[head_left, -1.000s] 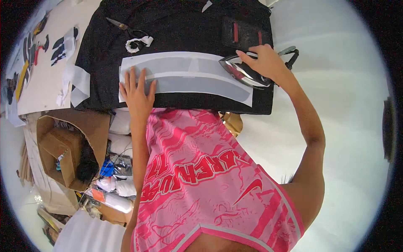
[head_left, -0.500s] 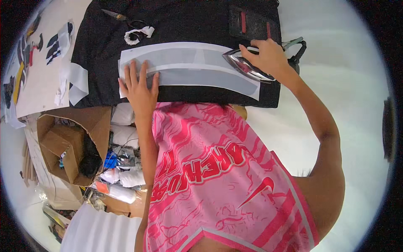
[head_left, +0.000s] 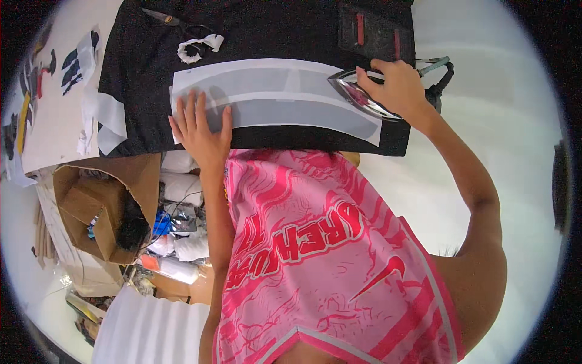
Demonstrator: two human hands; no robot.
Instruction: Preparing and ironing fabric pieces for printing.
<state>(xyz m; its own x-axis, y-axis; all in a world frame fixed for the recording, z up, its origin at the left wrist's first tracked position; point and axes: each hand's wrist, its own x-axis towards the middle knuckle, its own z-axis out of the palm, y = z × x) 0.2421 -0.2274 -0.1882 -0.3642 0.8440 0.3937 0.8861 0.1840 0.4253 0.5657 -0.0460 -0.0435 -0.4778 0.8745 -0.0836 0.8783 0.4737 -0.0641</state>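
My right hand point(head_left: 397, 88) is closed around the handle of a clothes iron point(head_left: 357, 94), whose shiny pointed front faces left. The iron rests over the right end of a white sheet point(head_left: 279, 97) that carries two curved grey strips, one above the other. My left hand point(head_left: 199, 127) lies flat with fingers spread on the sheet's left end. Under the sheet is a black cloth point(head_left: 260, 36) covering the work surface. The iron's soleplate is hidden beneath its body.
Scissors point(head_left: 160, 16) and a crumpled white ring-shaped strip point(head_left: 193, 53) lie beyond the sheet. A dark rest with red bars point(head_left: 370, 33) sits at the far right. A cord point(head_left: 447, 76) trails behind the iron. Below left stands an open cardboard box point(head_left: 109, 206).
The iron in my right hand has shifted slightly to the right over the sheet. My left hand has moved a little nearer to me, still flat.
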